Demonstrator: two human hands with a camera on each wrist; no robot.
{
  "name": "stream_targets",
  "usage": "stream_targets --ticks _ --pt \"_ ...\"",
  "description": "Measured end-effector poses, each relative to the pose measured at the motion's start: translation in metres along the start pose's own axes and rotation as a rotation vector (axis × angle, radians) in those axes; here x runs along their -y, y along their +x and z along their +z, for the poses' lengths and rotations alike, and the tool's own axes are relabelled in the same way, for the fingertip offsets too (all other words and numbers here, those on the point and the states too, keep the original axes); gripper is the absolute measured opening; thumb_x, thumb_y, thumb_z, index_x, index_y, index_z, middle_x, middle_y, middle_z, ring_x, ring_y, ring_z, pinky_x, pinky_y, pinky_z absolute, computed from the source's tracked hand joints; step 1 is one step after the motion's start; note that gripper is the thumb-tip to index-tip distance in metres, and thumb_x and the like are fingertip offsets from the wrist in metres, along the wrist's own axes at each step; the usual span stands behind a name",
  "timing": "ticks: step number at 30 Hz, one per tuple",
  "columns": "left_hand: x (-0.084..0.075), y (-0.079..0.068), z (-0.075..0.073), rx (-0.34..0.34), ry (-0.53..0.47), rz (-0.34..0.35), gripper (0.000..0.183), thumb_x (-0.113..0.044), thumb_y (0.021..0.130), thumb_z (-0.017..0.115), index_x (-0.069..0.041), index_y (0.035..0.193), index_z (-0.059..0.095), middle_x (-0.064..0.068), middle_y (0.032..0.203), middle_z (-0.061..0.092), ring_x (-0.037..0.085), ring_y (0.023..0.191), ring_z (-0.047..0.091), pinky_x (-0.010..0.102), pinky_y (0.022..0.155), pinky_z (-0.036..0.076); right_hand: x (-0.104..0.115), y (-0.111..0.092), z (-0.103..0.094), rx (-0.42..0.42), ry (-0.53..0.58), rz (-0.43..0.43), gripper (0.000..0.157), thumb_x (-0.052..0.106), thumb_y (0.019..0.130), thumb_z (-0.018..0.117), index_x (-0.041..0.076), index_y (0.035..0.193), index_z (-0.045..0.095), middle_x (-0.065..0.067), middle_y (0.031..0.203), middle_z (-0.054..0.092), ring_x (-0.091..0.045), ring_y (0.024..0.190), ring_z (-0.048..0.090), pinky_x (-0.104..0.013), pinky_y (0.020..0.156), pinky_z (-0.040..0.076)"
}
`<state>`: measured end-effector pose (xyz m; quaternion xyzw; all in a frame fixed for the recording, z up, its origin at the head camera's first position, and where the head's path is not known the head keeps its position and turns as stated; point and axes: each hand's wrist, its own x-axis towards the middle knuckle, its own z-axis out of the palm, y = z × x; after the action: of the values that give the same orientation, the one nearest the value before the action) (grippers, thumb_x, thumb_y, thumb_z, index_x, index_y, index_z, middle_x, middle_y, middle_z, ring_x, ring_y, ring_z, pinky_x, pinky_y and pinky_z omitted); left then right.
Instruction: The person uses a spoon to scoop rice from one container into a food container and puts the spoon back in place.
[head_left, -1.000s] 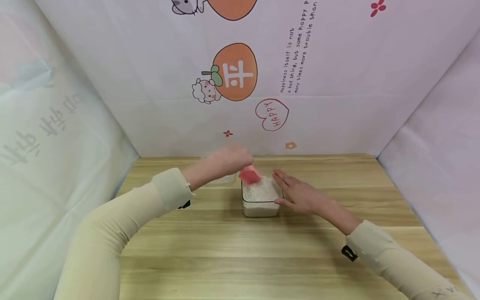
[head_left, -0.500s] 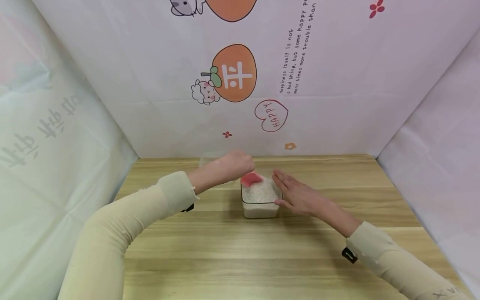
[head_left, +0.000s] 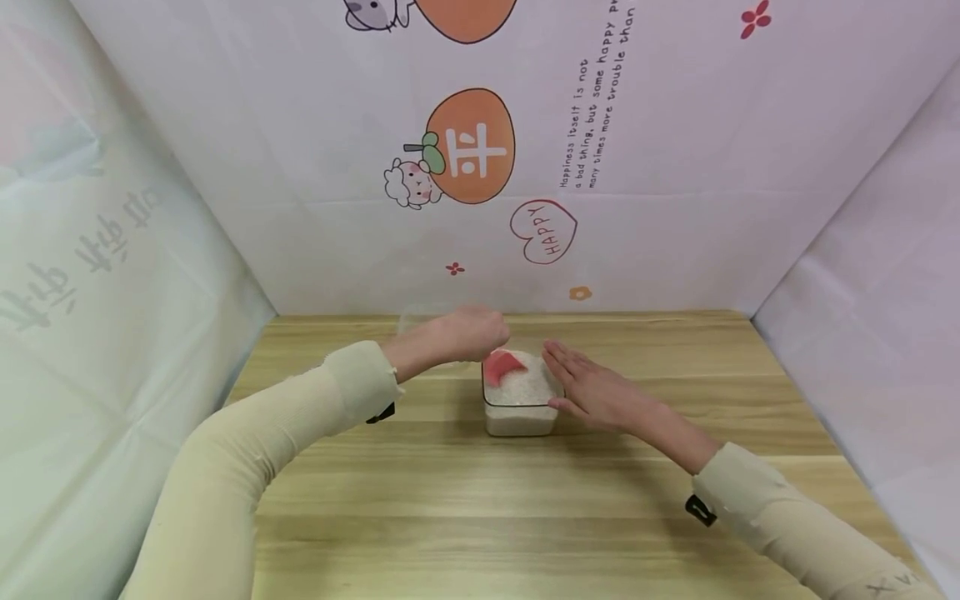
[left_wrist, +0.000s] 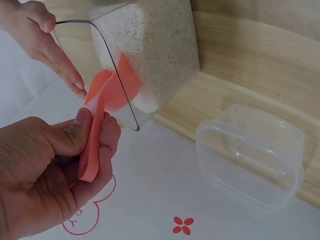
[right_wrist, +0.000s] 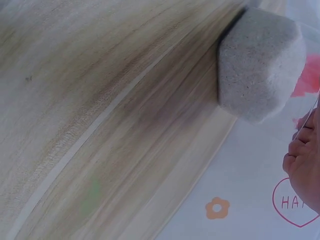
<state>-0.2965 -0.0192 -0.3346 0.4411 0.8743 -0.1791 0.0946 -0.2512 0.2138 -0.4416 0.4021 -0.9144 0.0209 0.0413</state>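
Observation:
A clear, dark-rimmed container (head_left: 521, 422) stands on the table, filled with rice (head_left: 531, 387). My left hand (head_left: 472, 333) is at its far left corner and grips a pink scoop (left_wrist: 92, 145) by the handle, thumb along the top. The scoop's bowl is inside the rim, down at the rice. On the container's right side, my right hand (head_left: 600, 392) rests with straight fingers along the rim. The left wrist view also catches the right hand (left_wrist: 45, 45) across the container. In the right wrist view, the left hand (right_wrist: 302, 165) shows beyond the rice.
A clear plastic tub (left_wrist: 250, 155) stands left of the container, mostly behind the left forearm in the head view. The wooden table (head_left: 480, 517) meets a printed white backdrop (head_left: 660, 250) at its far edge, with white sheets on both sides.
My left hand has come slightly down and toward me, lowering the scoop's bowl from the container's far left corner onto the rice. The right hand has stayed in place.

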Motion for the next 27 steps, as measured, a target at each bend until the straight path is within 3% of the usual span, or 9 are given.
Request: stream_targets --ticks 7,11,14,21,27 --pt "-0.003 0.006 0.007 0.128 -0.219 -0.042 0.017 -0.004 0.087 0.057 -0.007 0.074 0.067 0.003 0.065 0.066 0.010 0.050 0.059 0.022 0.050 0.048 -0.002 -0.001 0.002 -0.004 -0.008 -0.016 0.070 0.044 0.098 0.038 -0.006 0.144 0.022 -0.022 0.152 0.018 -0.033 0.141 0.019 -0.044 0.111 0.025" --pt "0.000 0.007 0.010 0.145 -0.333 -0.071 0.026 -0.008 0.089 0.058 -0.007 0.064 0.064 0.007 0.061 0.067 0.013 0.048 0.062 0.022 0.051 0.048 -0.003 -0.002 0.003 0.005 -0.004 -0.004 0.070 0.045 0.098 0.037 -0.005 0.145 0.021 -0.021 0.153 0.017 -0.031 0.142 0.016 -0.043 0.111 0.024" --pt "0.004 0.007 0.010 0.153 -0.359 -0.075 0.031 -0.013 0.089 0.060 -0.008 0.059 0.065 0.007 0.060 0.067 0.015 0.051 0.064 0.022 0.053 0.049 -0.003 -0.001 0.003 0.011 0.001 0.005 0.070 0.045 0.098 0.037 -0.004 0.145 0.020 -0.020 0.153 0.015 -0.030 0.143 0.014 -0.043 0.112 0.023" --pt "0.016 0.009 0.020 0.185 -0.401 -0.027 0.034 -0.016 0.091 0.056 -0.002 0.064 0.072 0.006 0.058 0.067 0.020 0.059 0.068 0.021 0.053 0.046 -0.004 -0.001 0.003 0.021 0.002 0.008 0.071 0.046 0.098 0.034 -0.003 0.146 0.018 -0.020 0.154 0.014 -0.029 0.143 0.012 -0.042 0.112 0.022" --pt "0.030 0.010 0.033 0.190 -0.573 0.004 0.036 -0.017 0.093 0.056 -0.004 0.063 0.071 0.006 0.058 0.067 0.025 0.062 0.068 0.020 0.047 0.041 -0.004 -0.001 0.004 0.009 0.010 0.004 0.070 0.045 0.098 0.035 -0.004 0.145 0.019 -0.020 0.153 0.015 -0.029 0.143 0.013 -0.044 0.112 0.023"
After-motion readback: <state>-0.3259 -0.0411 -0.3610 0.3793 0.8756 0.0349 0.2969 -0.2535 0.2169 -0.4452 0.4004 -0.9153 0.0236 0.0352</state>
